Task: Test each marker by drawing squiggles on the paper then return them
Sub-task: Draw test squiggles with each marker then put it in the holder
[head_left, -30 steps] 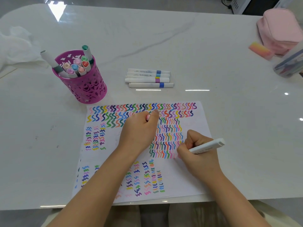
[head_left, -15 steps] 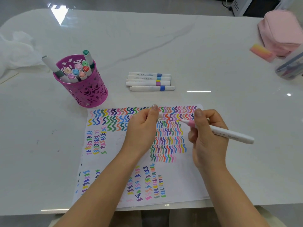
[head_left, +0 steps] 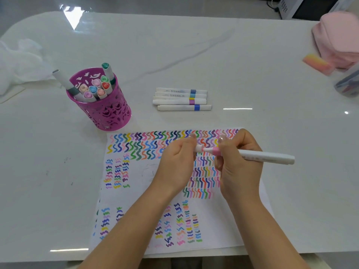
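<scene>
A white marker with a pink band (head_left: 260,155) lies level above the paper (head_left: 147,193), which is covered in coloured squiggles. My right hand (head_left: 239,164) grips the marker near its pink band. My left hand (head_left: 176,162) holds the white cap (head_left: 198,148) at the marker's tip; cap and tip meet between the two hands. Several white markers (head_left: 181,99) with coloured bands lie side by side on the table beyond the paper. A magenta cut-out pen cup (head_left: 103,111) with several markers stands at the paper's upper left.
A pink pouch (head_left: 338,37) and an orange-pink eraser (head_left: 316,64) sit at the far right, beside a clear container (head_left: 347,84) of pens. White crumpled cloth (head_left: 21,63) lies at the far left. The white table's (head_left: 252,61) front edge runs just below the paper.
My right hand lifted the marker off the paper and turned it level. Both hands came together, and the cap in my left hand now meets the marker's tip.
</scene>
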